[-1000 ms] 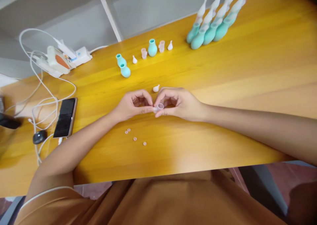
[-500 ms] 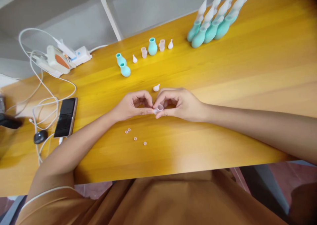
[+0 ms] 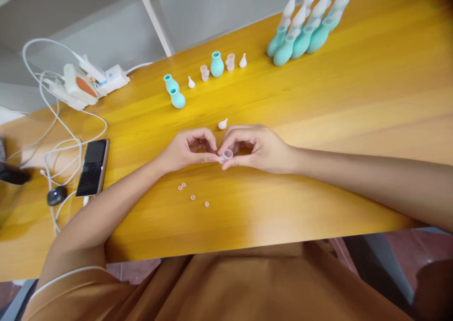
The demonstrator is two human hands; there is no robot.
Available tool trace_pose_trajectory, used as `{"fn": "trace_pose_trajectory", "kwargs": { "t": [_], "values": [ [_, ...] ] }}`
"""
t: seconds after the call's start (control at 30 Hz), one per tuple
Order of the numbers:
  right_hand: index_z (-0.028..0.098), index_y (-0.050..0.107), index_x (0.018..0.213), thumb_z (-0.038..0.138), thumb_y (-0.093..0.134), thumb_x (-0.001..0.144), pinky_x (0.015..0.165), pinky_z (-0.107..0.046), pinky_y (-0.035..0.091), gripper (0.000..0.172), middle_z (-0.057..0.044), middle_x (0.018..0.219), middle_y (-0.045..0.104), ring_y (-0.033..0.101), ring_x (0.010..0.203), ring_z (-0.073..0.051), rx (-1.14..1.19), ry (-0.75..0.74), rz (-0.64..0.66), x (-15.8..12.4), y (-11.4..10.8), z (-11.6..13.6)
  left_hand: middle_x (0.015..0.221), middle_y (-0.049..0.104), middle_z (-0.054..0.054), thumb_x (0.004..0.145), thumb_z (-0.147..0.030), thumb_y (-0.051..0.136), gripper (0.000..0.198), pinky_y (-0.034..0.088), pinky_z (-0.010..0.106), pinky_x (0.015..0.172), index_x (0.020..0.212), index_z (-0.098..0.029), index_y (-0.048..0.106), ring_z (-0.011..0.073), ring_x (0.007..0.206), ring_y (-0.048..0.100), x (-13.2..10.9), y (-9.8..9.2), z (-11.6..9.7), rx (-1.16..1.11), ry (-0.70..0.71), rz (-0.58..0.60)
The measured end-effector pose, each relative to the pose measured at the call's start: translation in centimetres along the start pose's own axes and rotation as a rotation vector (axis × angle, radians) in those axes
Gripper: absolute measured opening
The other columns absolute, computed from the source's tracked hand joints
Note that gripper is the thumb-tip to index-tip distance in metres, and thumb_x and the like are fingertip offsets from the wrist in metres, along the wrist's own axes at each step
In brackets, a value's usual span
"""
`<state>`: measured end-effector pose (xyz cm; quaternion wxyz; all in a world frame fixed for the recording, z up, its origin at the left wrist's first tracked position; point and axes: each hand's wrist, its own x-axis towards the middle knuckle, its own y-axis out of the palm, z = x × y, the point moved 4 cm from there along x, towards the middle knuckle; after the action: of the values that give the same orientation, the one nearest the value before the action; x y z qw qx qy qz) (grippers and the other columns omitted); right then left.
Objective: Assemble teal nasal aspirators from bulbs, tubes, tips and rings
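Between both hands is a small clear plastic connector (image 3: 227, 155), its round open end facing up toward me. My right hand (image 3: 253, 147) pinches it between thumb and fingers. The fingertips of my left hand (image 3: 194, 147) close on its left side; whether they also hold a tiny part there is hidden. Just beyond the hands lies a white nozzle tip (image 3: 222, 123) on its side. Nearer to me, several small pale rings (image 3: 193, 197) are scattered on the wooden table (image 3: 283, 208).
Behind stand teal rubber bulbs (image 3: 217, 65), more clear connectors (image 3: 230, 62) and white tips (image 3: 243, 61). Several assembled bulb aspirators (image 3: 300, 43) cluster at the back right. On the left are a phone (image 3: 92, 168), a black mouse-like object (image 3: 57, 196), cables and a power strip (image 3: 115, 78).
The camera view has shifted very slightly. Both hands keep the same pinch on the connector, and the things on the table have not moved.
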<state>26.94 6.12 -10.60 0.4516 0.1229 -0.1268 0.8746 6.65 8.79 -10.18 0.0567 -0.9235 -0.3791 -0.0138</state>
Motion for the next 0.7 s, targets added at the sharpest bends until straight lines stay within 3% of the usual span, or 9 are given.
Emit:
{"fn": "trace_pose_trajectory", "kwargs": {
  "t": [0.7],
  "values": [
    [0.019, 0.081, 0.096, 0.045, 0.100, 0.083, 0.075, -0.029, 0.055, 0.035, -0.003, 0.092, 0.076, 0.069, 0.080, -0.015, 0.001, 0.029, -0.031, -0.03, -0.07, 0.11, 0.084, 0.077, 0.004, 0.078, -0.046, 0.104, 0.040, 0.060, 0.025, 0.072, 0.084, -0.016, 0.077, 0.0142, 0.076, 0.073, -0.27, 0.08, -0.11, 0.064, 0.016, -0.113]
  ]
}}
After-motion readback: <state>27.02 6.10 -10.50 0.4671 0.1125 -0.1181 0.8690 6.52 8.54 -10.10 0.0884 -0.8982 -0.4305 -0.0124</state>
